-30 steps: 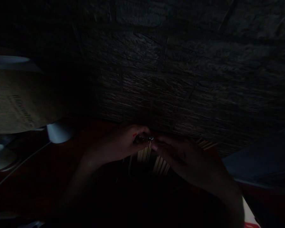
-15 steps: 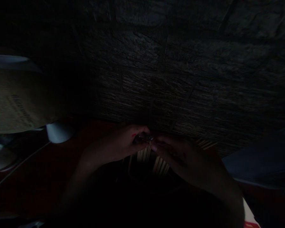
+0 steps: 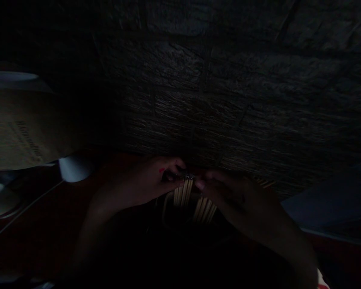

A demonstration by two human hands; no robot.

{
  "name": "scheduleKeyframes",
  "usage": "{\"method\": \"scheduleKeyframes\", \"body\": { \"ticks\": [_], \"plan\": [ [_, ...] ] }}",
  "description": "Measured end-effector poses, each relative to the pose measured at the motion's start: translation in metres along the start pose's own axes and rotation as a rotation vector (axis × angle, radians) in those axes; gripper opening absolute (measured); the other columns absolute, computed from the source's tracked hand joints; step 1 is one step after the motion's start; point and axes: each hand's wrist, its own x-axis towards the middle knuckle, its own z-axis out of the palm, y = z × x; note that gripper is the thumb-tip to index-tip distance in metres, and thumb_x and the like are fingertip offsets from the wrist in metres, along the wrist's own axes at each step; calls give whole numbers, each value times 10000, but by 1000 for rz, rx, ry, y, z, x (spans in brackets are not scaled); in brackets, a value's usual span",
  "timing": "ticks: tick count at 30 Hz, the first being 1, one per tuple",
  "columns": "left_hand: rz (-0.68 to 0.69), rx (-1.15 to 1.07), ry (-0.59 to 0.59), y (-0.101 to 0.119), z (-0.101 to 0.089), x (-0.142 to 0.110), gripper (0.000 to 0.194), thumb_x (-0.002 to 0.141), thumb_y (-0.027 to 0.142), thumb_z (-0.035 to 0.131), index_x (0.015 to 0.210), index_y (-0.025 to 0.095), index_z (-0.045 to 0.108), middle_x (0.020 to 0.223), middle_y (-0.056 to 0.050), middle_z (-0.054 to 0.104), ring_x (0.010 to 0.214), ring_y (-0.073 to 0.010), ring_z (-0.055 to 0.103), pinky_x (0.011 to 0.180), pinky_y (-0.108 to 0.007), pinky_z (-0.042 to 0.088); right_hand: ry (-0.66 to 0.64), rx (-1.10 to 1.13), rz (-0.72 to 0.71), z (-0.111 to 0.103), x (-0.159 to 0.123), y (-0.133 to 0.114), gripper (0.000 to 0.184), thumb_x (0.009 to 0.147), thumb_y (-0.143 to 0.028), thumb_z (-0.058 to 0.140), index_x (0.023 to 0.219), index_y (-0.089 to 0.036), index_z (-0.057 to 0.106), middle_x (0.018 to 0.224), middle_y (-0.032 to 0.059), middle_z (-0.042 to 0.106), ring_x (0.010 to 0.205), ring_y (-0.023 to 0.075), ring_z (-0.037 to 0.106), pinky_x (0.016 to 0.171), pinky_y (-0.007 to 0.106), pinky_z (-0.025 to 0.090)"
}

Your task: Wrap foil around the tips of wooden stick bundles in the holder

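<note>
The scene is very dark. A bundle of thin pale wooden sticks [image 3: 183,192] stands nearly upright before me, with something small and glinting [image 3: 189,176] at its upper ends. My left hand [image 3: 164,174], which has a red mark on it, is closed with thumb and fingers at the top of that bundle. Just to the right, my right hand [image 3: 225,192] has its thumb and forefinger drawn together close to the same ends; what they pinch is hidden. Beneath it is a second group of sticks [image 3: 204,208]. A curved rim [image 3: 165,208] shows faintly around the sticks.
A dark stone-textured wall [image 3: 180,104] rises behind the hands. To the left are a brown printed bag [image 3: 15,128], a white cone-shaped thing [image 3: 74,169] and a pale round thing [image 3: 0,198] on a reddish surface [image 3: 42,228]. More sticks [image 3: 264,182] lie beyond my right hand.
My hands have moved slightly apart, the left one leftwards and the right one rightwards. More of the stick tops and the glinting thing now shows between them.
</note>
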Motion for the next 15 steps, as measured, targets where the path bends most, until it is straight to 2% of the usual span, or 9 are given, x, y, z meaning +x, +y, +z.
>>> {"method": "scheduleKeyframes", "body": {
  "ticks": [4,10,12,15],
  "plan": [
    [-29,-27,49,-4,-7,-6,204,907,319,636,1099,256,665,1041,18,750,954,-154,708,812,-255,543,94,66,-12,-3,0,-3,153,985,-342,538,937,-247,649,878,-33,736,793,103,695,723,204,515],
    [-33,62,138,-6,-14,-17,242,897,383,647,1118,289,676,1112,20,739,988,-164,702,830,-262,547,204,84,-1,-2,-1,-3,140,969,-332,572,1039,-257,668,992,-24,757,891,121,722,789,206,544],
    [-19,89,222,-1,-15,-18,237,896,397,648,1101,284,688,1085,21,743,973,-162,702,820,-256,545,271,83,-4,-1,-3,-5,159,954,-334,597,1066,-253,676,1024,-11,759,934,138,723,814,216,554],
    [9,133,457,11,-13,-20,224,879,404,671,1050,265,710,988,20,755,914,-158,703,785,-246,537,408,59,-39,-4,-9,-13,169,929,-334,636,1059,-249,700,1034,1,764,968,157,721,833,232,564]
  ]
}}
